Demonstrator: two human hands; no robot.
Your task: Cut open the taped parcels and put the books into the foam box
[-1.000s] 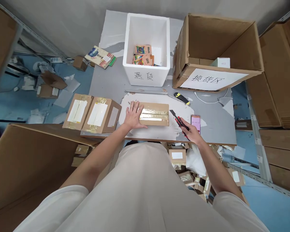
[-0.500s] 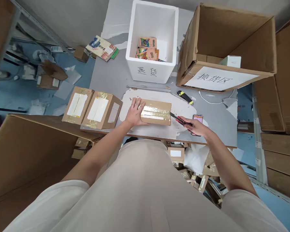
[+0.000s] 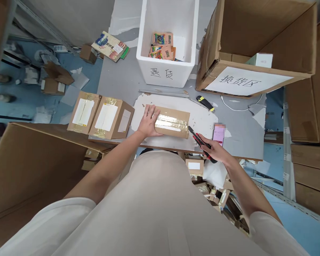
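Note:
A taped cardboard box [image 3: 173,121] lies on the worktable, with shiny packing tape and a white label strip along its top. My left hand [image 3: 149,122] holds its left end, fingers across the top and thumb at the near side. In my right hand [image 3: 214,149] is a black and red box cutter [image 3: 202,143], gripped by its handle. The cutter's tip is at the box's right end; whether it touches the cardboard I cannot tell. A phone [image 3: 219,134] with a lit screen lies just beyond my right hand.
Two taped boxes [image 3: 106,115] stand at the table's left. Behind are a white foam bin [image 3: 166,73] with colourful packs and a large open carton [image 3: 248,82]. A yellow-black cutter [image 3: 205,103] and books [image 3: 110,46] lie on the table [image 3: 117,79].
My right hand has moved slightly towards me, tilting the box cutter more steeply and uncovering more of the phone. My left hand stays on the box. The view has shifted a little.

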